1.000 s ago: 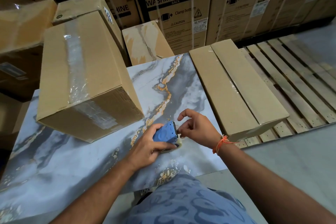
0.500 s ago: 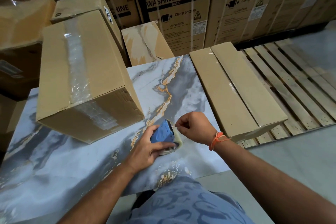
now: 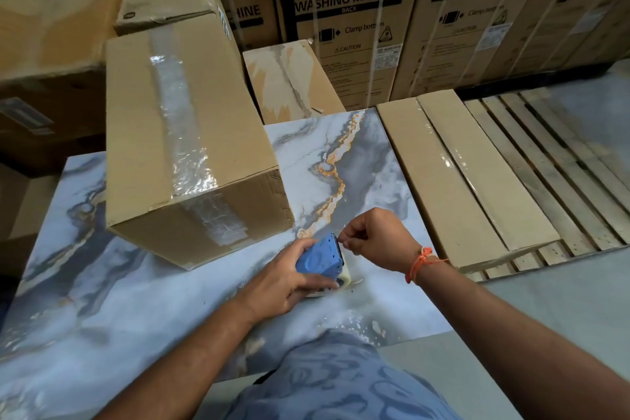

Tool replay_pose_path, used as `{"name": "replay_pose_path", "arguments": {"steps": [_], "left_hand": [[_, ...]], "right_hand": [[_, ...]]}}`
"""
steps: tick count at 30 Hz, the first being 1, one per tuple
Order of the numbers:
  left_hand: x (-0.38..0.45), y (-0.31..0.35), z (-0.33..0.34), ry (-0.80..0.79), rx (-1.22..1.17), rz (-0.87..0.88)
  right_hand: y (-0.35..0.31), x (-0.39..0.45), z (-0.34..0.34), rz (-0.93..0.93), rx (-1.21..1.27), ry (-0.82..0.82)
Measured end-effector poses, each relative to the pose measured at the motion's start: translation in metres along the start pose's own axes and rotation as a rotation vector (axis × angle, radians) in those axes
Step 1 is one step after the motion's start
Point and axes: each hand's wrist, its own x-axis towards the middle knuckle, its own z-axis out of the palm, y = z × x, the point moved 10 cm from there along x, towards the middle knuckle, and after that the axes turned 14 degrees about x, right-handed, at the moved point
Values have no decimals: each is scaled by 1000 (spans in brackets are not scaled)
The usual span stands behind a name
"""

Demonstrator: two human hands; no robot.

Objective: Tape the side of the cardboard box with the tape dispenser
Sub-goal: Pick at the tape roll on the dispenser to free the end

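cardboard box (image 3: pixel 191 160) blocking left tabletop (image 3: pixel 371 181)

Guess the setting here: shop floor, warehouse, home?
Most likely an appliance warehouse or stockroom: tall strapped washing machine cartons line the back, a bare wooden pallet lies on the floor, and plain cardboard boxes crowd the marble-patterned table.

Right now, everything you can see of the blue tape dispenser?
The blue plastic tape dispenser is a small handheld unit with a moulded, dimpled shell and a dark toothed cutter at its far end. A pale tape roll shows beneath it. It sits low on the marbled blue-grey tabletop, tilted, just in front of the big brown cardboard box, not touching it. The left hand grips its body; the right hand pinches at the cutter end.
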Motion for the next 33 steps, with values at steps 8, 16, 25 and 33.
{"name": "replay_pose_path", "arguments": {"steps": [8, 16, 25, 33], "left_hand": [[-5, -6, -11, -67, 131, 46], [6, -22, -12, -190, -131, -255], [34, -3, -14, -196, -260, -545], [47, 12, 5, -170, -307, -701]], "right_hand": [[-14, -4, 3, 72, 12, 58], [-7, -18, -16, 101, 89, 136], [8, -15, -59, 42, 156, 72], [32, -13, -77, -2, 205, -16]]}}
